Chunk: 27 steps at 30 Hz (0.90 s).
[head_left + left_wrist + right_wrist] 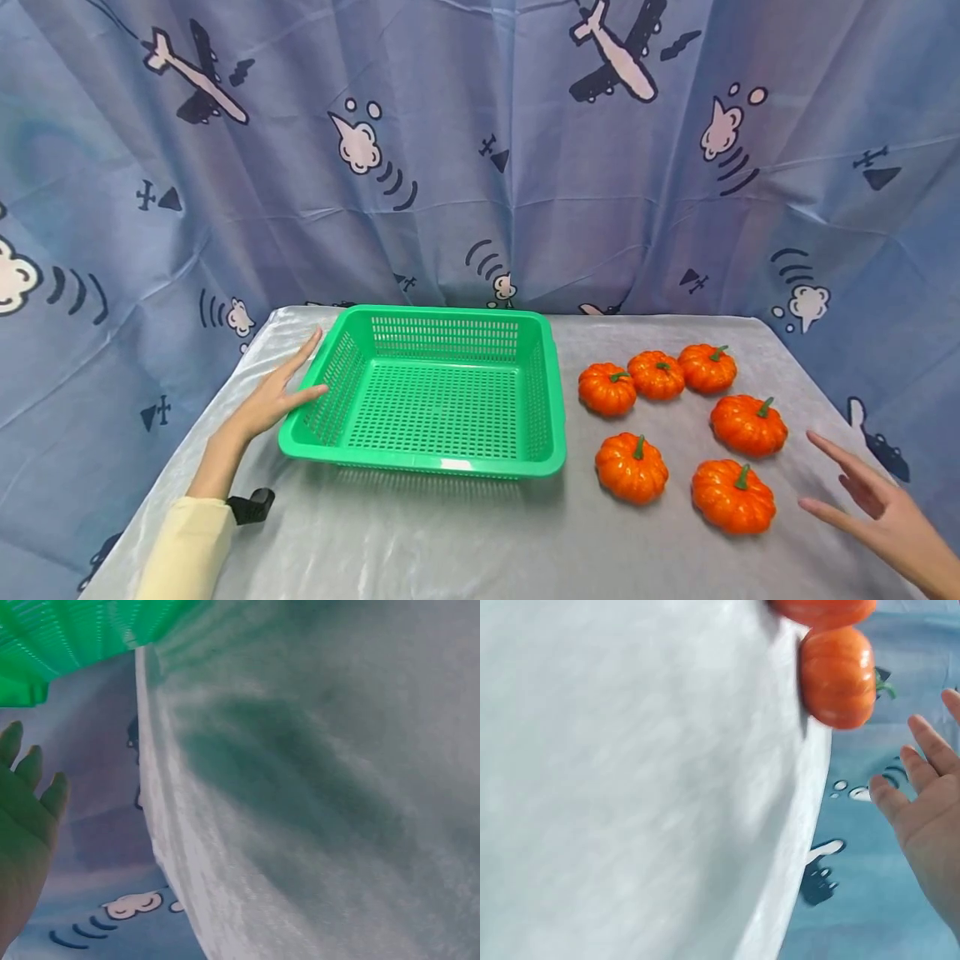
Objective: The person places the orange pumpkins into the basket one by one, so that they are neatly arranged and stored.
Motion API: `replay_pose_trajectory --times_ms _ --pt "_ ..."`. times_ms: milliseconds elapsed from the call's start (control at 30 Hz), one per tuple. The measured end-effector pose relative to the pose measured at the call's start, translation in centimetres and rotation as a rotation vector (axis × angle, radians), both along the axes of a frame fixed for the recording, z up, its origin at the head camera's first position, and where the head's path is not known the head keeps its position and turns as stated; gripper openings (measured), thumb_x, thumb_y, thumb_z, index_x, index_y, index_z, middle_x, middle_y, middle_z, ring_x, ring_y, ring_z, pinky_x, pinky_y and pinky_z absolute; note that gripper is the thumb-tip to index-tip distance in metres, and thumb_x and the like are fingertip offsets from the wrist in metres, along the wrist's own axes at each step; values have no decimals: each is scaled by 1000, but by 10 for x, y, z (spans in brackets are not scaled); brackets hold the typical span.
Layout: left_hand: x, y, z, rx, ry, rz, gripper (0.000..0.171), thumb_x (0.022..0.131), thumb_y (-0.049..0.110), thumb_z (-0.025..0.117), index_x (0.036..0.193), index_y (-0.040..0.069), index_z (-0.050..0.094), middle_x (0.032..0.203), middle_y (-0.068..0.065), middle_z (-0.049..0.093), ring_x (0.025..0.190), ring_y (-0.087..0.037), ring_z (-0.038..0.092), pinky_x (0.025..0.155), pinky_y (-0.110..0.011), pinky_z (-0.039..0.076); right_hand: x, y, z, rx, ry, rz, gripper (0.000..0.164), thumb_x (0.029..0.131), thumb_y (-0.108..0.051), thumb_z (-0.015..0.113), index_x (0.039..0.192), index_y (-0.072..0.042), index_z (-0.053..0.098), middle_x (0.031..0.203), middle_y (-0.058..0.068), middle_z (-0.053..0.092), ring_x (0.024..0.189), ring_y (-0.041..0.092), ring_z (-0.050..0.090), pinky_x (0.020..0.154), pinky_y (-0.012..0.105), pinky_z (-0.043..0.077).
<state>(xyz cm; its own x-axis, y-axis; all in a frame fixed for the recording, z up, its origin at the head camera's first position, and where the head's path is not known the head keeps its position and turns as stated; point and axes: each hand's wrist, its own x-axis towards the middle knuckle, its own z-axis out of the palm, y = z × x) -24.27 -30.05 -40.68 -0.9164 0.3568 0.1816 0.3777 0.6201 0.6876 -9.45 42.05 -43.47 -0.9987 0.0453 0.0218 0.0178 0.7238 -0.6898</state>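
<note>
In the head view a green plastic basket (420, 463) with slotted walls sits left of centre on the table, nothing inside it. My left hand (273, 398) is at the basket's left rim, fingers straight; whether it touches the rim I cannot tell. Several small orange pumpkins with green stems lie to the right of the basket. The nearest to my right hand (873, 504) are a front pumpkin (733, 497) and one behind it (748, 426). That hand holds nothing, its fingers extended and apart from both. In the right wrist view a pumpkin (838, 679) appears beyond the fingers.
More pumpkins stand in a back row (656, 375), and one (632, 468) lies near the basket's right front corner. A silvery-white cloth (420, 542) covers the table. Behind it hangs a blue curtain (450, 167) with airplane prints. A black strap piece (253, 506) shows at my left wrist.
</note>
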Motion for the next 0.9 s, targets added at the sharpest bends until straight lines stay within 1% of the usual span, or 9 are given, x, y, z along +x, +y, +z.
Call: replay_pose_trajectory --times_ms 133,267,333,367,433,533,633,767,900 --pt "1 -2 -5 2 1 -15 80 93 27 60 154 31 10 160 -10 11 142 -44 11 103 -71 14 5 7 -9 -23 -43 34 85 97 -20 58 152 1 -3 154 30 -5 139 46 -11 104 69 2" --pt "0 -1 -8 44 12 -41 77 93 23 58 155 24 12 160 -9 11 142 -43 11 105 -69 14 10 13 -21 -47 -96 40 86 98 -21 57 153 -4 -6 155 -15 -12 143 29 -14 110 37 5" --pt "-1 0 -10 67 12 -49 77 93 23 58 155 21 13 160 -9 12 142 -41 12 106 -68 15 10 16 -26 -74 -132 46 86 98 -20 57 152 -3 -8 153 -18 -11 142 37 -10 106 46 17" --pt "-2 0 -11 78 10 -52 76 93 22 58 155 20 13 160 -9 12 142 -41 13 106 -68 15 11 18 -30 -77 -139 49 87 97 -18 58 153 -7 -9 146 -30 -6 145 21 -7 105 37 25" --pt "-3 1 -12 92 8 -54 76 93 22 58 155 19 15 160 -9 13 142 -40 13 106 -67 16 11 22 -36 -94 -173 61 89 97 -18 58 153 -12 -11 148 -29 -6 142 -2 0 99 38 36" --pt "-4 1 -11 96 5 -59 75 93 21 59 155 18 17 159 -11 13 142 -41 14 106 -68 16 10 28 -43 -130 -216 94 89 97 -17 57 153 -11 -13 158 -9 -8 140 -8 9 91 26 47" --pt "-4 0 -9 85 7 -57 74 92 21 60 155 18 19 159 -12 15 142 -42 14 106 -68 15 11 29 -49 -123 -216 99 88 97 -18 57 153 -12 -10 156 -17 0 126 -22 22 80 6 42" --pt "-5 -3 -7 68 10 -61 73 92 21 61 154 20 23 159 -11 17 142 -41 15 105 -70 15 14 25 -52 -129 -173 110 88 96 -14 58 154 -13 -7 135 -41 14 97 -36 26 77 2 38" --pt "-6 -5 -8 67 8 -68 73 92 20 62 154 20 24 158 -11 18 142 -41 17 104 -70 16 12 17 -50 -196 -137 145 87 95 -5 58 154 -8 -6 124 -46 22 101 -33 29 77 1 37"
